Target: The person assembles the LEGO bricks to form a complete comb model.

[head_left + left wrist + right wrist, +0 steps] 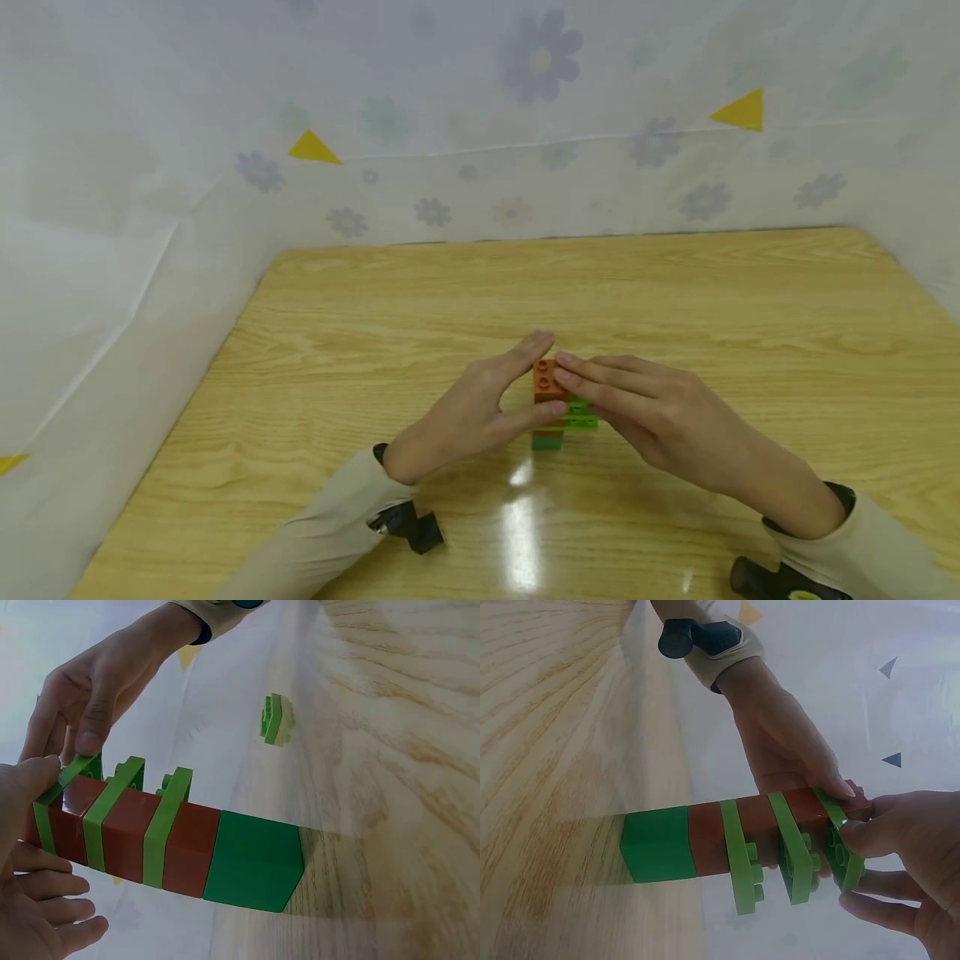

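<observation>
A toy-brick tower (pixel 709 840) stands on the table, its dark green block (pixel 251 859) at the bottom. Above that, red-brown bricks alternate with light green plates (pixel 740 859) that jut out to the right. The studded top brick (pixel 545 381) looks orange-brown in the head view. My left hand (pixel 465 408) grips the tower near its top, thumb along the near side and index finger at the far side. From the right, my right hand (pixel 675 417) pinches the uppermost light green plate and top brick, fingertips on the studs.
One loose light green plate (pixel 273 718) lies on the wooden table (pixel 375 308) off to the right of the tower; the head view does not show it. White flowered sheeting (pixel 465 100) with yellow triangles surrounds the table's far and left sides.
</observation>
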Demonstrator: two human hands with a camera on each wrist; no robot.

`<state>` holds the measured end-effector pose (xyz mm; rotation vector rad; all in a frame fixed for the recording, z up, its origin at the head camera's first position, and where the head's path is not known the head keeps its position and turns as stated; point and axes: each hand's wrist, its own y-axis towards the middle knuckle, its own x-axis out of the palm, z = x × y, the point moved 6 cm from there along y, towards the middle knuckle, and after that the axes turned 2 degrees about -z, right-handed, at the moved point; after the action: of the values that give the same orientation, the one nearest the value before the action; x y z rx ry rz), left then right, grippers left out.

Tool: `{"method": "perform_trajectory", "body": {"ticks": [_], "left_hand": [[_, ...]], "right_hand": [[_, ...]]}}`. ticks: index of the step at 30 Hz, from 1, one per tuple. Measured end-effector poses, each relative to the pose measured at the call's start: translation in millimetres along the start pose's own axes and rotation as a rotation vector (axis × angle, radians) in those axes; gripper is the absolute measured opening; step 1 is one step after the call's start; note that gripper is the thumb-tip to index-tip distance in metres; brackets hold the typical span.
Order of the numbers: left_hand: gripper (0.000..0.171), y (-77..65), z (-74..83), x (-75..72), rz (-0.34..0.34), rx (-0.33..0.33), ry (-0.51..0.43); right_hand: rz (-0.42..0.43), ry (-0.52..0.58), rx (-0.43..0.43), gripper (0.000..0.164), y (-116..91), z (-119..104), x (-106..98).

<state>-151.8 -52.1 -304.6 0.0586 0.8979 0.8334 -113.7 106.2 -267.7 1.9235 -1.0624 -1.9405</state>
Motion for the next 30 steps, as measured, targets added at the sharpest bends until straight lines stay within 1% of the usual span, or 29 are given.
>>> {"method": "perform_trajectory", "body": {"ticks": [3,5,9,13,17,23,27,30], "left_hand": [[0.068,0.1,-1.2,1.6,-0.008,-0.003,-0.004],[0.067,0.2,-1.6,1.9,-0.006,0.004,-0.003],[0.066,0.2,-1.6,1.2,0.006,0.025,-0.008],[0.064,-0.5,-1.7,1.1,0.014,0.033,-0.006],[0.064,-1.0,-3.4,3.1,0.011,0.027,-0.009],[0.064,-2.0,-6.4,3.5,0.009,-0.014,-0.03],[0.064,-2.7,-6.7,2.8,0.003,-0.027,-0.035],[0.064,-2.7,-6.2,2.5,-0.001,-0.027,-0.03]], "right_hand": [[0.011,0.007,-0.008,0.039,-0.1,-0.2,-1.3],[0.025,0.011,-0.016,0.039,0.1,-0.3,-2.6],[0.027,0.013,-0.006,0.042,0.3,0.3,-5.4],[0.053,0.001,0.018,0.044,-1.4,3.4,-12.5],[0.071,-0.014,0.061,0.045,-10.6,9.8,-20.1],[0.015,-0.05,0.152,0.048,-38.0,23.4,-23.0],[-0.061,-0.094,0.229,0.051,-60.3,30.9,-23.2],[-0.11,-0.12,0.271,0.051,-74.6,33.5,-23.5]]}}
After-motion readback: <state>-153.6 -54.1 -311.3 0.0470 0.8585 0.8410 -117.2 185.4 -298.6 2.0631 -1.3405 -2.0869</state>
